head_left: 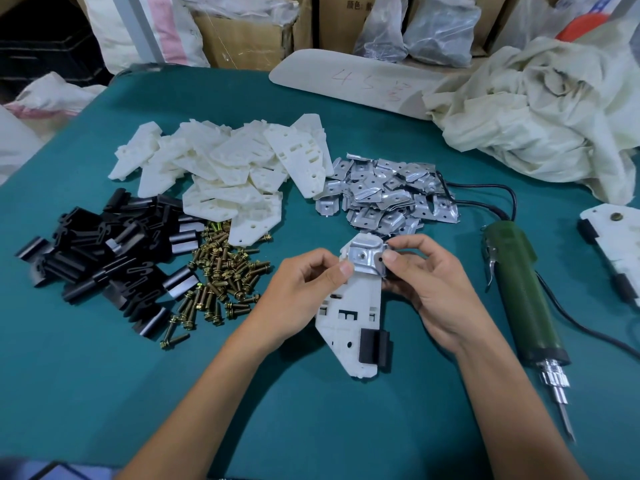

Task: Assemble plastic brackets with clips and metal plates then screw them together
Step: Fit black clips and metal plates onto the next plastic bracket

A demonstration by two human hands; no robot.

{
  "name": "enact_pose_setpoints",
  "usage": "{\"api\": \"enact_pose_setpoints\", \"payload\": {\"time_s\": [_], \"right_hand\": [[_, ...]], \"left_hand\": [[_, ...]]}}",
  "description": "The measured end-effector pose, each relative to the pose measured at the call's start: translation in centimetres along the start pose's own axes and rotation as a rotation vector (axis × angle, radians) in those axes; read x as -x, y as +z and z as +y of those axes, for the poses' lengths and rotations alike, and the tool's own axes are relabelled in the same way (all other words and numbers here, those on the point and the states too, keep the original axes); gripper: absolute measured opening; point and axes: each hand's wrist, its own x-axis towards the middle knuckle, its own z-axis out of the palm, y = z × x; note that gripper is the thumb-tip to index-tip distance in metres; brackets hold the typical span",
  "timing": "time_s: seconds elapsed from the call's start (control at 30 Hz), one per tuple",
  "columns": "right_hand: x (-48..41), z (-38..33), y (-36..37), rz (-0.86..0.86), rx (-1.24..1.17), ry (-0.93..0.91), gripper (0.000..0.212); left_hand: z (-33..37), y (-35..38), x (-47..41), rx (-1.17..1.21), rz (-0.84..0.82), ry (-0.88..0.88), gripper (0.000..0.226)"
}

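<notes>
Left hand (304,289): thumb and forefinger pinch the far left edge of a white bracket (349,313), remaining fingers curled under. Right hand (426,285): thumb set on the right edge of a metal plate (367,259), fingers curled behind it, gripping. The plate sits on the bracket's far end, between the two thumbs.

Bracket orientation: long axis runs away from the person, nearly straight. The narrow end with the plate points away; the broad angled end points toward the person. A black clip (374,348) is fitted on its near right edge. Whether the near end touches the green table (311,427) cannot be told.

Open green surface lies in front of and between the forearms. Just right of the right hand lies a green electric screwdriver (519,289), bit toward the person. Left of the left hand: brass screws (221,271), then loose black clips (104,251). Beyond the hands: a heap of plates (384,195) and a heap of white brackets (228,168). An assembled bracket (613,244) lies at the right edge.

Cardboard boxes (242,36) stand behind the table; contents not discernible
</notes>
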Motion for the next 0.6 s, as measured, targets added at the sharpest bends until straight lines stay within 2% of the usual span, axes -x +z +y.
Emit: {"api": "enact_pose_setpoints", "payload": {"time_s": [0.2,0.3,0.4,0.5,0.6], "right_hand": [[-0.03,0.07,0.02,-0.020,-0.006,0.015,0.026],[0.00,-0.05,0.02,-0.014,-0.036,-0.005,0.020],[0.06,-0.04,0.27,-0.006,-0.037,-0.034,0.015],[-0.04,0.17,0.26,0.013,-0.013,-0.040,0.017],[-0.36,0.39,-0.18,0.027,0.070,-0.032,0.013]], "left_hand": [[-0.09,-0.09,0.04,-0.023,-0.014,0.026,0.037],[-0.09,0.00,0.09,-0.049,-0.048,0.039,0.035],[-0.30,0.10,0.16,-0.083,-0.093,0.054,0.049],[-0.42,0.07,0.09,-0.093,-0.104,0.046,0.052],[-0.76,0.07,0.14,-0.280,-0.051,0.061,0.055]]}}
